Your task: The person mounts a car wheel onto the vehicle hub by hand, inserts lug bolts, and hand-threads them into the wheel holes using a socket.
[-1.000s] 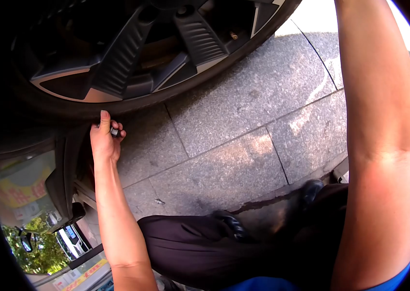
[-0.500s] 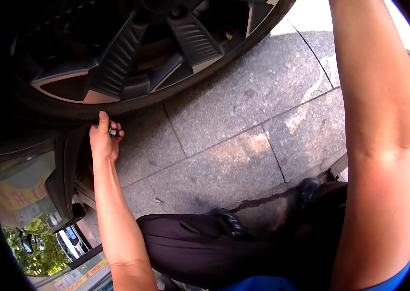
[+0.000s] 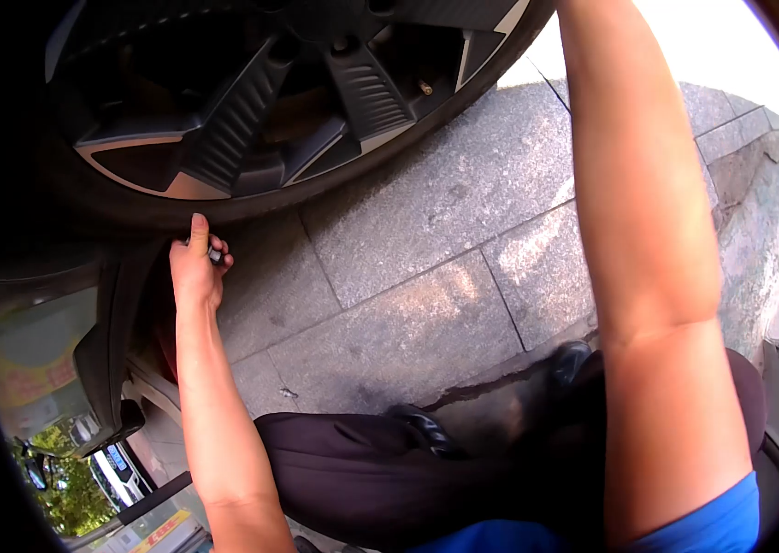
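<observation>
1. Head view, the step. The left hand (image 3: 198,262) is raised to the lower edge of the wheel (image 3: 366,92), left of the frame's centre. The step in hand is judged to be close work at the tyre (image 3: 270,200), with a small object kept in the grip.

2. Head view, the grip. The fingers (image 3: 225,252) of the left hand are curled round the object (image 3: 215,256), part of which shows beside the palm. The right arm (image 3: 648,184) runs out through the top of the frame; the right hand lies beyond it, so its grip cannot be told.

3. Head view, the next move. By judgement, it calls for a firm hold on the object and a wrist free to turn close under the tyre. Whether the upright thumb (image 3: 199,230) touches the rubber cannot be told.

4. Head view, direction. The wheel fills the upper left, its spoked face turned towards the viewer; the spokes fan downward from a hub at the top edge. The valve stem (image 3: 425,88) lies towards the rim's right side. The object is mostly covered; its visible part faces right, and its long axis cannot be told.
</observation>
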`<act>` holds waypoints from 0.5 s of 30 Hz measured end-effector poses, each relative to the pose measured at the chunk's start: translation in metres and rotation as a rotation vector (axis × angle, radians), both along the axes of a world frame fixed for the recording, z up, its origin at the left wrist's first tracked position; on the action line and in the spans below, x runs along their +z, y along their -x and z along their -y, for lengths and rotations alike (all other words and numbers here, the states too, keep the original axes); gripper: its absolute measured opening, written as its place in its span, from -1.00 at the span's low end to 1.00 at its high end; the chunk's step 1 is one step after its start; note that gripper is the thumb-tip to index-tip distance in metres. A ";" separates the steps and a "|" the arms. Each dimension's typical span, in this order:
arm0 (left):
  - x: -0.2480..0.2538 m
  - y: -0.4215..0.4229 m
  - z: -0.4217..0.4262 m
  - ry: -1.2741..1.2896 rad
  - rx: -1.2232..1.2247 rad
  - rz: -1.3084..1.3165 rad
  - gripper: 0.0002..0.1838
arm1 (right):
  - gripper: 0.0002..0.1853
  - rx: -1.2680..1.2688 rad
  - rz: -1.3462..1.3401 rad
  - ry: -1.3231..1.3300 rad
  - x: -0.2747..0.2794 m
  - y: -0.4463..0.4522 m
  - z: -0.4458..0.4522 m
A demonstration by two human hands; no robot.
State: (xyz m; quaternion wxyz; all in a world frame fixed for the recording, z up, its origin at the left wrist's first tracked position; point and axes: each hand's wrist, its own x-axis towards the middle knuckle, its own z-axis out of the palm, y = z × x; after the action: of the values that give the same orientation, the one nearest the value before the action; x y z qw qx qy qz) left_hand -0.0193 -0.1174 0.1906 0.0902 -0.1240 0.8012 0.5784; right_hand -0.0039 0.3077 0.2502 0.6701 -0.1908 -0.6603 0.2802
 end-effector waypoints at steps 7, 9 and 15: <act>0.006 -0.003 -0.006 0.072 0.035 0.031 -0.59 | -0.48 0.226 0.624 -0.177 -0.007 -0.026 0.104; 0.009 -0.006 -0.010 0.088 0.058 0.017 -0.59 | -0.60 0.232 0.620 -0.095 -0.017 -0.013 0.093; 0.007 -0.004 -0.006 0.087 0.022 -0.031 -0.58 | -0.53 0.475 0.494 0.414 -0.024 0.008 0.084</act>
State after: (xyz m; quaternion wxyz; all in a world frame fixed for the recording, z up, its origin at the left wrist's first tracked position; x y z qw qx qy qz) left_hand -0.0156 -0.1110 0.1977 0.0657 -0.1277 0.8255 0.5459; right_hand -0.0121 0.2240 0.2264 0.3551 -0.2256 -0.7569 0.5001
